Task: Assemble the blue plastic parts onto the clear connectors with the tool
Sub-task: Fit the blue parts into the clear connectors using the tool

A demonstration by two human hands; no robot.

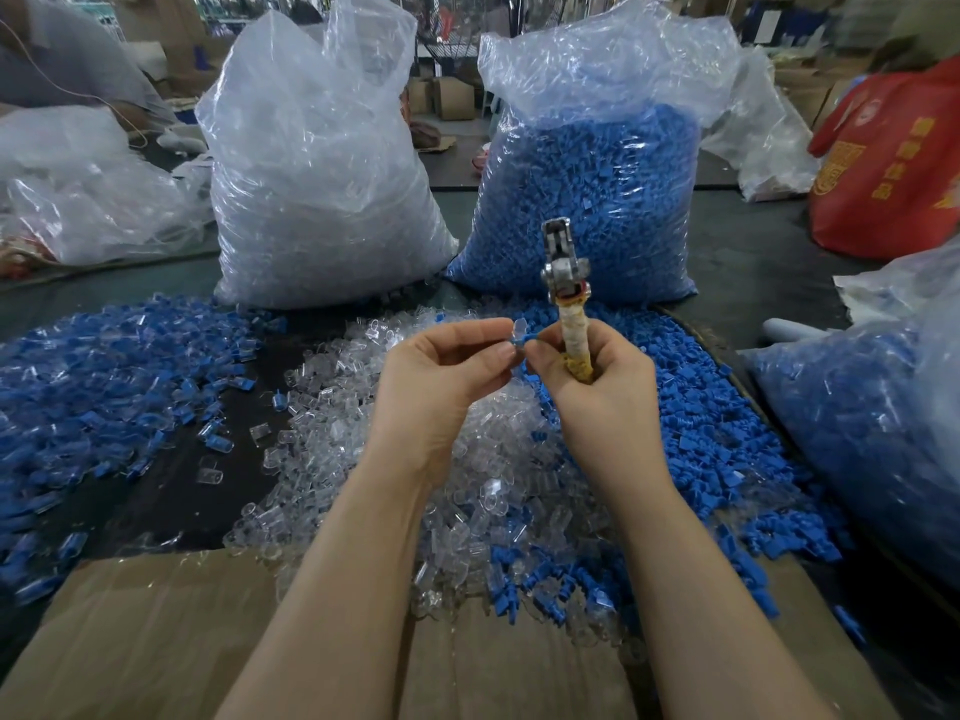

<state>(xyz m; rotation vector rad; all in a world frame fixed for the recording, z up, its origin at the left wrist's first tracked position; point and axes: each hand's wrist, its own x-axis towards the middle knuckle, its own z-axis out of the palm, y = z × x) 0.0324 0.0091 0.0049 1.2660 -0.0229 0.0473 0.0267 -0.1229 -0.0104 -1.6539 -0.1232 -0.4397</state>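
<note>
Above heaped parts, right hand grips upright tool; left hand pinches blue part.

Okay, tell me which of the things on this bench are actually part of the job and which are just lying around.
Part of the job:
left hand and right hand pinching one clear connector with a blue part
tool in the right hand
clear pile
blue pile
two supply bags

Lying about:
red bag
cardboard
crumpled bag, far left
</note>
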